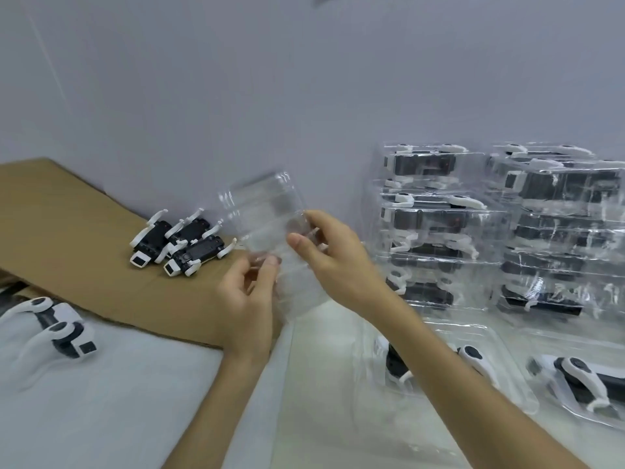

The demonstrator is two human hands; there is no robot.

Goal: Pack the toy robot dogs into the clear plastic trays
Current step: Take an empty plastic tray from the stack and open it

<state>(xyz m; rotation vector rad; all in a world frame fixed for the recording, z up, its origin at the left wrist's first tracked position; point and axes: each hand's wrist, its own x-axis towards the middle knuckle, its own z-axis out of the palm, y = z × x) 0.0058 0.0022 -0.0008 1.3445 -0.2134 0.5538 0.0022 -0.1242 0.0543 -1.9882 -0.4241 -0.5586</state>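
Both hands have hold of one empty clear plastic tray (267, 211), raised in the middle of the frame. The left hand (250, 299) pinches its lower edge between thumb and curled fingers, and the right hand (334, 262) grips its right edge, thumb on the near face.

At the lower left, a black-and-white toy dog (57, 330) lies on a pale surface, too blurred to show more. Above it a brown cardboard sheet (67, 231) runs from the left edge toward the centre. On it, three toy robot dogs (176, 245) are bunched together and touching, white legs sticking out, just left of the held tray.

To the right of the hands, two stacks of filled trays (439, 231) stand against the grey wall (304, 96), each tray with a dark dog body inside. In the lower right, more filled trays (575, 377) lie flat on the white tabletop, one partly hidden under the right forearm.
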